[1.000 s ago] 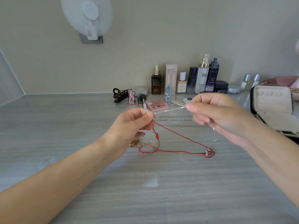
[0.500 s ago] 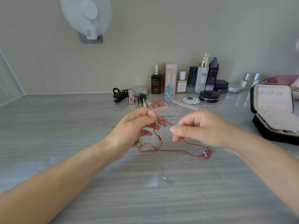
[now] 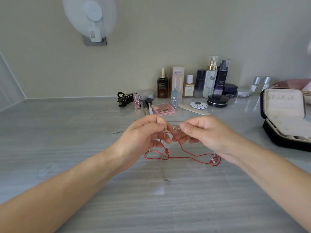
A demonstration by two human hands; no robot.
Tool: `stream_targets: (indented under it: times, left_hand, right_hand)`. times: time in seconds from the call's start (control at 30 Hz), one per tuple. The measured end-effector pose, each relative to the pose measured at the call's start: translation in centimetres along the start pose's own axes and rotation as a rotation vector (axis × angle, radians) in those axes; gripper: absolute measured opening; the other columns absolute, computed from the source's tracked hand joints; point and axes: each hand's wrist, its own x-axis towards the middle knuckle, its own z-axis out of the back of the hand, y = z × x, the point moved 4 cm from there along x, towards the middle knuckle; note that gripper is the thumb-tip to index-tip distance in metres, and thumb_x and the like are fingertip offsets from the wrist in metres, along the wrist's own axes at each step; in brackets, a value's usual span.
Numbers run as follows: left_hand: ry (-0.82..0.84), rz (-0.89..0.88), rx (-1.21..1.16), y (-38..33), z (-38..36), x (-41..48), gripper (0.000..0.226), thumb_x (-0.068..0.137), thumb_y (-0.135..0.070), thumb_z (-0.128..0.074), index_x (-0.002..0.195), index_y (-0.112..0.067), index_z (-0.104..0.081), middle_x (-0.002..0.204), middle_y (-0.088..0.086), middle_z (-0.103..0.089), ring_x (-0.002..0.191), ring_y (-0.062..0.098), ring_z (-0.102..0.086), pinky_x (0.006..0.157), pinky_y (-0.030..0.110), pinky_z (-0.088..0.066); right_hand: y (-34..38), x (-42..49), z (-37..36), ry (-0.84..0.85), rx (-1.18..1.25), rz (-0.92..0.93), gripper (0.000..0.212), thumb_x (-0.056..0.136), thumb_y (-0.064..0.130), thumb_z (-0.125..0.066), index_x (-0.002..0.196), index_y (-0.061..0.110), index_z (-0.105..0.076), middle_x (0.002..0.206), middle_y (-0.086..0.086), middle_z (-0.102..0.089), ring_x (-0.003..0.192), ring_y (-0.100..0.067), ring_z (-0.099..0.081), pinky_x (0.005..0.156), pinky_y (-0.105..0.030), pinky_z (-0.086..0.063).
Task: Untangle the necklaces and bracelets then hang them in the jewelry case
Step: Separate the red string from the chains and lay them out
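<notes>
Above the middle of the grey table (image 3: 67, 140), in the head view, we see both hands raised and close together, fingertips almost meeting. The left hand (image 3: 143, 140) has thumb and forefinger clamped on a thin silver chain (image 3: 163, 172), which drops from the pinch to the table and runs toward us, ending in a small clasp. The right hand (image 3: 207, 133) has its fingers closed in a pinch on the red cord bracelet (image 3: 185, 156), just where cord and silver links bunch between the two hands; how the strands cross there is too small for us to tell. From that bunch the red cord falls in two strands to the table, with a loop under the left hand and a beaded end under the right wrist. The jewelry case (image 3: 284, 105) stands open at the far right, well apart from the hands. Along the back wall we see bottles, a pink palette (image 3: 163, 108) and a dark hair claw (image 3: 124, 99).
</notes>
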Motion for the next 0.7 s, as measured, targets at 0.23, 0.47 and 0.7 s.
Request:
stream_targets:
  times: [0.23, 0.47, 0.7]
  left_hand:
    - [-0.008, -0.018, -0.108, -0.3, 0.1, 0.1, 0.004, 0.076, -0.014, -0.048, 0.073, -0.01, -0.05, 0.079, 0.004, -0.07, 0.07, 0.018, -0.067, 0.06, 0.022, -0.048]
    - [-0.108, 0.04, -0.255, -0.5, 0.3, 0.2, 0.019, 0.09, -0.006, -0.041, 0.076, -0.013, -0.052, 0.083, 0.01, -0.073, 0.083, 0.022, -0.071, 0.072, 0.027, -0.055]
    - [-0.131, 0.068, -0.345, -0.5, 0.0, 0.2, 0.004, 0.076, -0.011, -0.05, 0.075, -0.012, -0.053, 0.086, 0.012, -0.073, 0.081, 0.022, -0.071, 0.076, 0.03, -0.056]
  right_hand:
    - [0.1, -0.1, 0.0, -0.001, 0.055, -0.015, 0.023, 0.091, 0.021, -0.051, 0.078, 0.018, -0.069, 0.072, 0.004, -0.073, 0.065, -0.005, -0.064, 0.069, -0.024, -0.042]
    - [0.4, 0.0, 0.2, -0.192, -0.071, 0.131, 0.014, 0.083, 0.017, -0.063, 0.071, 0.022, -0.061, 0.064, 0.007, -0.061, 0.053, 0.0, -0.053, 0.056, -0.013, -0.042]
    - [0.5, -0.6, -0.8, -0.217, -0.306, 0.266, 0.012, 0.073, 0.021, -0.074, 0.069, 0.024, -0.063, 0.06, 0.009, -0.055, 0.054, -0.004, -0.045, 0.057, -0.022, -0.041]
